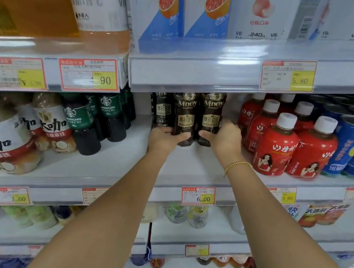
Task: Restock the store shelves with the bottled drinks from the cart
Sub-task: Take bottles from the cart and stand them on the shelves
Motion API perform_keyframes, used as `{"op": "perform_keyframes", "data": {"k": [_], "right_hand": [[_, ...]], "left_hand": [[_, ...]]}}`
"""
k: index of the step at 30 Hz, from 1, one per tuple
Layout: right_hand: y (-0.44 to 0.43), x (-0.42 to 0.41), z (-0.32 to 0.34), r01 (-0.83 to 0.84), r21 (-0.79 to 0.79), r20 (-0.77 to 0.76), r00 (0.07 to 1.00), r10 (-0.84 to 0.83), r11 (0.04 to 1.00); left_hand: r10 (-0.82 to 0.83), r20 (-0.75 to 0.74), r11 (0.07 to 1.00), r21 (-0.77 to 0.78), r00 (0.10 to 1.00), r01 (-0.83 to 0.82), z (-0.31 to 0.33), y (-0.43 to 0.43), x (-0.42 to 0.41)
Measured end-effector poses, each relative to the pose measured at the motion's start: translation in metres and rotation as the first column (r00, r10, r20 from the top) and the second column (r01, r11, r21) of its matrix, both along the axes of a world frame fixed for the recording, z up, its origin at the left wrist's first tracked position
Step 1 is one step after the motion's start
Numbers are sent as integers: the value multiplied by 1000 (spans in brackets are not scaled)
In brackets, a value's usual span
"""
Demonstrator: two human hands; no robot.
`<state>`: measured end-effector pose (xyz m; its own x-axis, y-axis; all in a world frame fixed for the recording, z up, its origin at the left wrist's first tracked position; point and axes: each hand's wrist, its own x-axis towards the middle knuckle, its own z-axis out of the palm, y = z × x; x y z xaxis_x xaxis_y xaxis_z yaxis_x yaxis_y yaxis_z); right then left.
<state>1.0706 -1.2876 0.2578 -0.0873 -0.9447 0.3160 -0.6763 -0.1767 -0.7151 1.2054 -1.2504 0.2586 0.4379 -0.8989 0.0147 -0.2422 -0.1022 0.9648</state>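
Three dark MDOY coffee bottles stand close together on the white middle shelf (121,162), under the shelf above. My left hand (164,140) grips the base of the middle coffee bottle (184,116). My right hand (223,138) is wrapped around the lower part of the right coffee bottle (211,113). The left coffee bottle (161,110) stands just behind my left hand, untouched as far as I can tell. Both arms reach up from below. The cart is out of view.
Green Starbucks bottles (106,109) and white-and-red latte bottles (3,137) fill the shelf to the left. Red bottles with white caps (277,146) and blue cans (353,146) stand to the right. Juice cartons (212,10) sit above; more bottles line the lower shelves.
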Motion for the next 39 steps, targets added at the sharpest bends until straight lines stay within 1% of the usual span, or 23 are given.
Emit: {"op": "perform_keyframes", "data": {"k": [2,6,9,10,12,14,15,18,21,24,26,31,34,36,38,39], "right_hand": [[-17,3,-3,8,20,-6,1000,-8,1000],[-36,5,-6,20,41,53,998,-22,999],[-44,7,-5,22,39,79,997,-25,999],[-46,7,-5,17,39,80,997,-20,999],[-48,7,-5,6,41,79,997,-9,999],[-49,6,-7,-7,45,79,997,3,999],[-50,5,-7,-16,46,84,996,12,999],[-53,6,-7,-27,47,101,995,22,999],[-58,8,-7,-24,48,115,993,19,999],[-62,10,-7,-36,59,128,991,28,998],[-66,10,-6,-46,60,116,993,39,997],[-70,9,-5,-56,72,88,995,49,996],[-70,9,-6,-51,75,59,997,47,996],[-66,10,-5,-67,113,38,997,63,991],[-52,9,0,-87,140,-20,996,91,986],[-40,8,4,-88,113,-80,992,97,990]], "left_hand": [[31,-37,999,27,999,-30,-5,-10,0],[99,-68,995,25,993,-98,-7,-24,-8],[143,-31,989,37,989,-141,-6,-28,-10],[140,31,989,47,990,-142,-6,-30,-9],[88,236,990,87,968,-111,-5,-32,-6],[27,431,985,142,902,-97,-1,-34,-2],[-1,492,983,161,871,-90,1,-35,0],[-79,624,982,185,778,-48,8,-41,0],[-179,730,965,259,660,-25,16,-46,-1],[-230,788,960,279,571,1,24,-52,1],[-246,803,958,288,542,7,27,-55,3],[-255,781,951,310,570,0,23,-62,8],[-212,781,960,277,588,-22,17,-60,8],[-165,781,974,224,602,-23,16,-48,7],[-101,711,992,127,696,14,14,-29,8],[-61,653,998,43,755,44,14,-13,10]]}}
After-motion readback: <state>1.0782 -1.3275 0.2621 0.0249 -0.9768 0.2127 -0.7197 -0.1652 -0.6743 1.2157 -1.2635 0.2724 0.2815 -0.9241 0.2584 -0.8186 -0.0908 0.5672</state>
